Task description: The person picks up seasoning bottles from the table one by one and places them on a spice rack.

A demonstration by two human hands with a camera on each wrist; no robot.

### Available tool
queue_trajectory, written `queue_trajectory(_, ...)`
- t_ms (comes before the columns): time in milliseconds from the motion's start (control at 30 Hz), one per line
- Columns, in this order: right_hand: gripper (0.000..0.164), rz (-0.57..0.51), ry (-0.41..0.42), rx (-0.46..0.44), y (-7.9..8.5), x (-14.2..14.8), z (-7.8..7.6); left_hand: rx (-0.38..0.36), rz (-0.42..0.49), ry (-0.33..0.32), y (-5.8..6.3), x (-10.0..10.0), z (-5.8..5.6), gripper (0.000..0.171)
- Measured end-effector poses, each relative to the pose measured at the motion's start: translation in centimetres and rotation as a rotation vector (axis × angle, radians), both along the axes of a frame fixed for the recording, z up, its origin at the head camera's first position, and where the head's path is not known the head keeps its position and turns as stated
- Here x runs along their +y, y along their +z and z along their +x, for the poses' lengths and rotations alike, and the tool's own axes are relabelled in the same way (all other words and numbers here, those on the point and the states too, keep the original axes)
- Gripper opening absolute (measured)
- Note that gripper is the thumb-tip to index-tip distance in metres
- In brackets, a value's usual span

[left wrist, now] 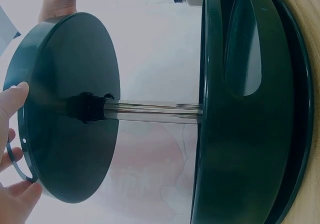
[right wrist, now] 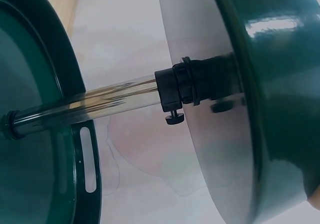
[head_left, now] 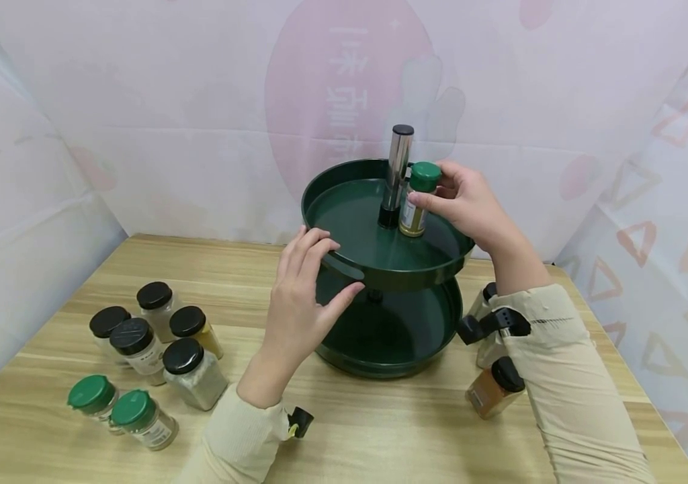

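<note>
A dark green two-tier round tray stand [head_left: 350, 215] rises on a metal pole [head_left: 398, 161] with a black cap. My right hand [head_left: 471, 202] holds a green-lidded spice jar [head_left: 413, 220] between thumb and fingers. The jar is upright on the upper tier's right side, close beside the pole, its base at the tier's floor. My left hand [head_left: 302, 302] grips the upper tier's near-left rim at the handle slot, fingers over the edge and thumb against the outer wall. In the left wrist view, fingertips [left wrist: 31, 193] show around that slot. The lower tier [head_left: 380, 329] sits beneath.
On the table's left stand several black-lidded jars [head_left: 195, 380] and two green-lidded jars [head_left: 147, 423]. To the right, an orange-brown jar [head_left: 489, 396] and other black-lidded jars are partly hidden by my right wrist. A printed cloth backdrop [head_left: 199, 101] closes off the back.
</note>
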State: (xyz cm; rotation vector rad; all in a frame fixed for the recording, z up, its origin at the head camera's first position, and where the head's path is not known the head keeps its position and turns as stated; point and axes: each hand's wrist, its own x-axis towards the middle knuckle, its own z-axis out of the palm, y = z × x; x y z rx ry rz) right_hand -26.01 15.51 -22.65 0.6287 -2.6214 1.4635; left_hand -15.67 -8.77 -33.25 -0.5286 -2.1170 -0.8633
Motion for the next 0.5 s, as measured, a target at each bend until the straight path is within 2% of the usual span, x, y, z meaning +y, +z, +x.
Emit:
queue_trajectory(300,0.050,-0.034,0.020,-0.034,0.4,0.6,0.2,0.001,0.001,-0.003,-0.1,0.1,-0.1,0.061)
queue_trajectory(500,0.051,-0.046,0.021,-0.020,0.9,1.7,0.7,0.001,0.006,-0.002,0.0,0.0,-0.2,0.060)
